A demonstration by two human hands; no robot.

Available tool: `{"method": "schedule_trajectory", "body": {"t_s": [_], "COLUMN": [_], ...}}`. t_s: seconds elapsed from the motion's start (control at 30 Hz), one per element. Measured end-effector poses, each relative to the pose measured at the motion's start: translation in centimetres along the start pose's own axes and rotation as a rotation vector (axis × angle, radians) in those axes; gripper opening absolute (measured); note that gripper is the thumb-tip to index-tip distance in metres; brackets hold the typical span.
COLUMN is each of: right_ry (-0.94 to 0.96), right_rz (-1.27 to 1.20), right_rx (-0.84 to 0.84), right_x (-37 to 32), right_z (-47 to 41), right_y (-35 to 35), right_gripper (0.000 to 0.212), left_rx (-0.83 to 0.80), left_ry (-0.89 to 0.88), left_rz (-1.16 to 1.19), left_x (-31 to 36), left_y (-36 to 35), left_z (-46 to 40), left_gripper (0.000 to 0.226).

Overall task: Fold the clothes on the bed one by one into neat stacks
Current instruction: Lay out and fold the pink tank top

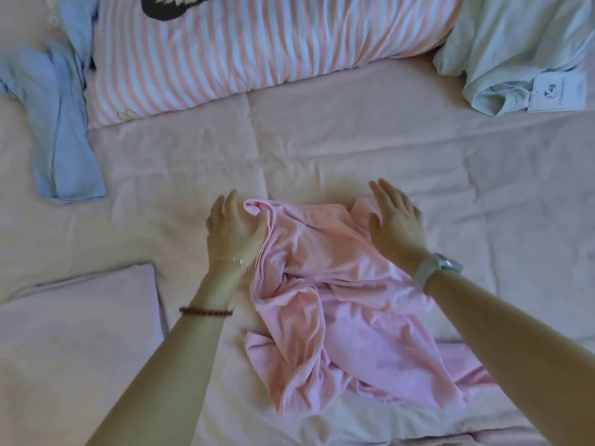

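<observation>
Pink garment (pixel 338 300) is lying crumpled on the bed (pixel 322 140), long axis running from the person outward. Left hand (pixel 231 230) is pinching its far left corner; right hand (pixel 396 220) is pressing flat, fingers straight, on the far right corner. Both equally near the far edge. White tag (pixel 557 91) on the pale green garment (pixel 515 37): logo visible, writing unreadable.

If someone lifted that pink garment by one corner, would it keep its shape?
Probably not: the pink garment lies in soft, rumpled folds, so it likely droops. It looks thin, hence probably light. The right hand rests flat on it.
</observation>
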State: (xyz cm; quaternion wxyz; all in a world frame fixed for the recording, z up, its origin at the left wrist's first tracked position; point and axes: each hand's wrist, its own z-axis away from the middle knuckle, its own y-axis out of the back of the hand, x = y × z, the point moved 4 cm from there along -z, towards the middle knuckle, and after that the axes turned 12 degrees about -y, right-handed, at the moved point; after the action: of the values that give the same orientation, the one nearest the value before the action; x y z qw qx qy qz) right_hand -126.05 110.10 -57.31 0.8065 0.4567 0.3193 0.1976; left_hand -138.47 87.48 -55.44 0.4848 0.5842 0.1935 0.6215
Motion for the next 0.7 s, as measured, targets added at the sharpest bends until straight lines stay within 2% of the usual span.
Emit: {"method": "schedule_trajectory", "body": {"t_s": [0.07, 0.1, 0.17, 0.23, 0.3, 0.4, 0.47, 0.6, 0.7], "right_ry": [0.084, 0.096, 0.052, -0.043, -0.106, -0.196, -0.26, -0.282, -0.214], "right_rz": [0.2, 0.282, 0.349, 0.255, 0.123, -0.137, -0.269, -0.417, -0.532], "right_rx": [-0.153, -0.191, -0.211, -0.24, -0.226, -0.071, 0.003, 0.034, 0.15], "right_x": [-1.2, -1.3, -1.3, -0.7, 0.3, 2.0, 3.2, 4.0, 3.2], "right_z": [-2.4, -3.1, -3.4, -2.7, -1.3, 1.6, 3.7, 8.2, 12.0], "right_y": [-1.0, -1.3, -1.0, -0.4, 0.5, 3.6, 6.0, 11.7, 18.3], "right_gripper": [0.062, 0.057, 0.042, 0.03, 0.021, 0.007, 0.009, 0.009, 0.028], "left_rx": [-0.16, -0.22, -0.218, -0.156, -0.077, -0.007, -0.016, -0.009, 0.046], "left_ry": [0.073, 0.136, 0.246, 0.296, 0.309, 0.331, 0.276, -0.005, -0.168], "left_rz": [-0.045, -0.033, 0.029, 0.067, 0.153, 0.347, 0.408, 0.633, 0.742], "left_x": [0.2, -0.1, -0.5, -0.3, -0.4, 0.0, 1.0, 5.5, 10.1], "left_y": [-1.7, -2.4, -3.0, -2.5, -1.9, 0.1, 2.0, 7.5, 12.5], "left_z": [-2.8, -3.8, -4.6, -4.2, -3.1, -0.6, 1.3, 5.0, 6.5], "left_gripper": [0.073, 0.072, 0.049, 0.025, 0.02, 0.016, 0.018, 0.023, 0.018]}}
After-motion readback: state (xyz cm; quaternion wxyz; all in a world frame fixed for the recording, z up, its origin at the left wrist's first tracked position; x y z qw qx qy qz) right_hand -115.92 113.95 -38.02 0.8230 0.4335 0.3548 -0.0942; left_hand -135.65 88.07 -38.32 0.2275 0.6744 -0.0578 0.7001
